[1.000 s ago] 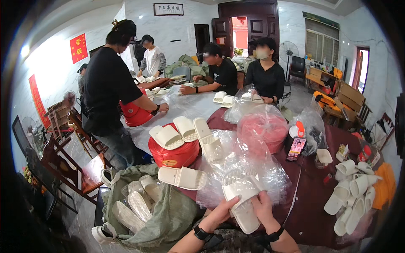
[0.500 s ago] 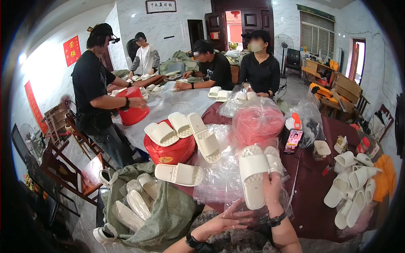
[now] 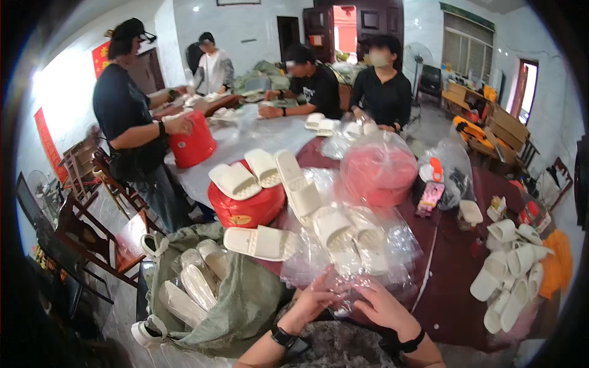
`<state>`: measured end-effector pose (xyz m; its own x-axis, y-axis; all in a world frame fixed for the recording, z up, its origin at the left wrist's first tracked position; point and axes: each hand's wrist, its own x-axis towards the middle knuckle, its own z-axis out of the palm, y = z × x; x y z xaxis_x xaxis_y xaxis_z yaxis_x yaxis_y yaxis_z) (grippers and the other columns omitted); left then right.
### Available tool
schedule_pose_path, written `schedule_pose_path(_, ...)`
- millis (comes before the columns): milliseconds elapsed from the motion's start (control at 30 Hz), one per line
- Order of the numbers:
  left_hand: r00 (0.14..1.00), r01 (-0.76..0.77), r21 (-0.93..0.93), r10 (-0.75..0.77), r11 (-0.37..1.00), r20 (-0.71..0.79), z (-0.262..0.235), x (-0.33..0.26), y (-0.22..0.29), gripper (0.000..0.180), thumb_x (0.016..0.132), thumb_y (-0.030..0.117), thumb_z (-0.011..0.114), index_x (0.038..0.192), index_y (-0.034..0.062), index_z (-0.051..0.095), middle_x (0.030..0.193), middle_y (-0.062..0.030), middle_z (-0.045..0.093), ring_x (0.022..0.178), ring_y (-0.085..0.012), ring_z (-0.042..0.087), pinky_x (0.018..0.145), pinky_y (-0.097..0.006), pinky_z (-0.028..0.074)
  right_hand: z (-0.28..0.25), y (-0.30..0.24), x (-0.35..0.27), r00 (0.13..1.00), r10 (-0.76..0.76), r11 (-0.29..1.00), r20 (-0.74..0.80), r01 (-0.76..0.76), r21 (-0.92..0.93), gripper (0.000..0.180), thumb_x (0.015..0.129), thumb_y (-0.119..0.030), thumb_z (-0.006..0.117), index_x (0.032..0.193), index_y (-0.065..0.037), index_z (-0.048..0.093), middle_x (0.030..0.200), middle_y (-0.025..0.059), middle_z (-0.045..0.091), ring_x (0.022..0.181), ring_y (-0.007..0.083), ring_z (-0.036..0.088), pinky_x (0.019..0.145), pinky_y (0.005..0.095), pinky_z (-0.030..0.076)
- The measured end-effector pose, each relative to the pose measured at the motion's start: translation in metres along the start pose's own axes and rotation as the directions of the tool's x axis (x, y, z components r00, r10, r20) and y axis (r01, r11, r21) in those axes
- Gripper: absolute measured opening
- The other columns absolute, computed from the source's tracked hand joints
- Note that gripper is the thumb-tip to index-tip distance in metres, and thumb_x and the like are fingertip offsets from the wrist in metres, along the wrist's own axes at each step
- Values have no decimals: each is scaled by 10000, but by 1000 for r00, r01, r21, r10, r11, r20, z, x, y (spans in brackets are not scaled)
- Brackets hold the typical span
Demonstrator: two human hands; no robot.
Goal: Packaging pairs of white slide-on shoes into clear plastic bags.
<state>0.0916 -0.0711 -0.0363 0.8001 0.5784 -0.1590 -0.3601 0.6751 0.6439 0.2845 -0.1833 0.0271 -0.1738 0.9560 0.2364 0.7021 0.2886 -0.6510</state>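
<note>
My left hand and my right hand are close together at the near edge of the table, both pinching the mouth of a clear plastic bag. Just beyond my fingers a pair of white slippers lies among crumpled clear bags. A single white slipper lies to the left of them. A red bucket behind it carries more white slippers on top.
A green sack full of white slippers stands at my left. More slippers are heaped at the table's right edge. A bagged red bundle sits mid-table. A standing person holds a red bucket; three people work at the far end.
My right hand has set down the slipper it was holding up. Both hands have come together low on the clear bag. The standing person shifted with the red bucket.
</note>
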Motion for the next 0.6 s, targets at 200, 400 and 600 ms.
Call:
schedule_pose_path(200, 991, -11, 137, 29, 991, -131, -17, -5, 1, 841, 770, -211, 377, 1545, 80, 232, 1374, -268, 491, 1176, -377, 590, 927, -385, 518, -48, -15, -35, 937, 308, 836, -167, -183, 517, 123, 923, -20, 613, 1000, 24, 698, 900, 83, 716, 721, 88, 633, 613, 221, 483)
schedule_pose_path(400, 993, -5, 146, 23, 989, -119, -13, -9, 1, 671, 888, -82, 436, 1519, 52, 248, 1359, -253, 518, 1150, -357, 603, 946, -404, 508, -45, 50, -27, 740, 299, 942, -602, -329, 64, 241, 872, 31, 603, 1094, -33, 671, 972, 87, 650, 836, 179, 646, 685, 273, 520)
schedule_pose_path(600, 986, -45, 70, 55, 997, -157, -23, -44, 25, 583, 1005, 202, 540, 1503, 52, 276, 1312, -240, 553, 1142, -350, 605, 955, -427, 508, -56, 62, -46, 928, 250, 841, -277, -350, -412, 778, 723, -50, 762, 1426, -102, 433, 1318, 145, 515, 1195, 338, 500, 1004, 422, 445)
